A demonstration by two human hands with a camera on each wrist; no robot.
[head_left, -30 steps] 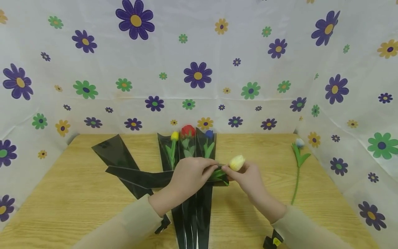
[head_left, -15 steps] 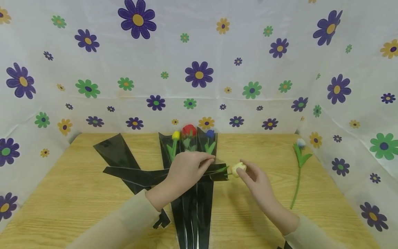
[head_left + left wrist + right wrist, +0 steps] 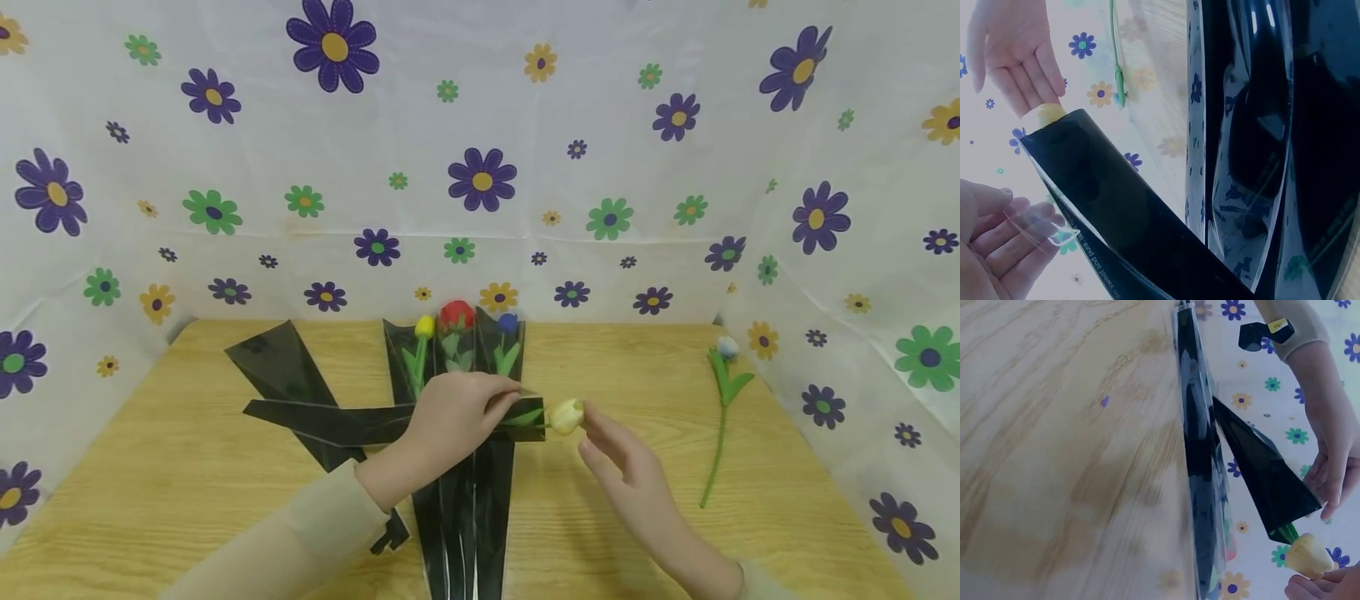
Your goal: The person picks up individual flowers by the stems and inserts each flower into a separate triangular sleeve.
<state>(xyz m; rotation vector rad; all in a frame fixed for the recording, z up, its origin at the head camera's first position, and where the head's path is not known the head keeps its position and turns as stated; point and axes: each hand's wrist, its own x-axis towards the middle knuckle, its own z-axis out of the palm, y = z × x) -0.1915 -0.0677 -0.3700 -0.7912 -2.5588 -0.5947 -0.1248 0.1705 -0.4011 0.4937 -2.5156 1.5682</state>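
Note:
My left hand pinches the clear film edge of a black flower sleeve held crosswise above other sleeves. A pale yellow tulip lies in this sleeve, its head sticking out of the right end and green leaves showing just inside. Its stem is hidden within the black wrap. At the tulip head, my right hand has its fingers extended against the petals, with the thumb apart below. The right wrist view shows the fingertips at the tulip's pale bloom.
Beneath, sleeves hold a yellow tulip, a red rose and a blue flower. Another black sleeve lies slanted at left. A pale blue tulip lies at right on the wooden table. Flower-patterned cloth surrounds the table.
The tulip has gone from upright in my right fingers to lying along the sleeve, head outward. My right hand has loosened its grip and drawn right; the left still holds the film.

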